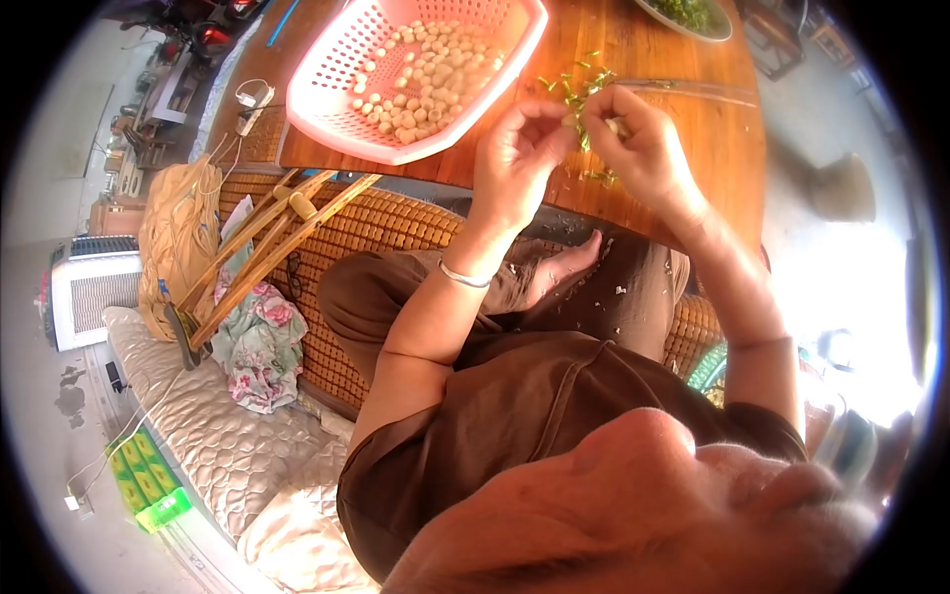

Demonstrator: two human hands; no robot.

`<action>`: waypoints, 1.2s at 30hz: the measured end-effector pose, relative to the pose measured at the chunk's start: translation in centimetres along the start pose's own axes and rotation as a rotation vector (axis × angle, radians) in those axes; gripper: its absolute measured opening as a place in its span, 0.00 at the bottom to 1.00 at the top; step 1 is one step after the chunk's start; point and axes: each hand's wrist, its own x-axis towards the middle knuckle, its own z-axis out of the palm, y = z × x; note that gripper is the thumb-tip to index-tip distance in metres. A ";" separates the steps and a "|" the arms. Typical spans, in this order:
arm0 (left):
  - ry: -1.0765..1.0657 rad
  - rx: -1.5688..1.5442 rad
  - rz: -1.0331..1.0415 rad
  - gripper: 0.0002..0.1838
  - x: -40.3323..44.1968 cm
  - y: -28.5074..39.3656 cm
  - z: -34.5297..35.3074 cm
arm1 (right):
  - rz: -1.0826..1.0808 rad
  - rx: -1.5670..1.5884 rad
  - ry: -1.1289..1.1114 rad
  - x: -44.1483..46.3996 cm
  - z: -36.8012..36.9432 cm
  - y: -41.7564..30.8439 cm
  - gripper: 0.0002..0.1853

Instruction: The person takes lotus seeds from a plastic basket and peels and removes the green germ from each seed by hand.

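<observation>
My left hand (520, 153), with a bracelet on its wrist, is over the wooden table (465, 163), thumb and fingers pinched together. Just right of it, my right hand (638, 144) has its fingers curled around a small pale piece (618, 127). The fingertips of both hands nearly meet, and what the left fingertips hold is too small to name. Green trimmings (574, 89) lie scattered under and beyond the hands. To the left stands a pink perforated basket (307, 69) with many small round pale pieces (426, 84) inside.
A bowl of chopped greens (708, 35) stands at the table's far right. A long thin tool (683, 91) lies beyond my right hand. Wooden crutches (267, 247) lean left of my legs, beside floral cloth (259, 346). A power strip (254, 111) sits near the basket.
</observation>
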 end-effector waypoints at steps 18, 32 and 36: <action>-0.002 -0.016 0.019 0.08 0.0 -0.1 -0.2 | 0.085 -0.012 -0.010 0.0 -0.1 0.1 0.03; 0.004 -0.068 0.049 0.09 0.1 -0.1 -0.4 | 0.187 0.221 -0.033 0.1 -0.2 -0.6 0.07; 0.004 -0.069 0.057 0.09 0.2 -0.3 -0.5 | 0.162 0.119 -0.045 0.2 -0.2 -0.5 0.06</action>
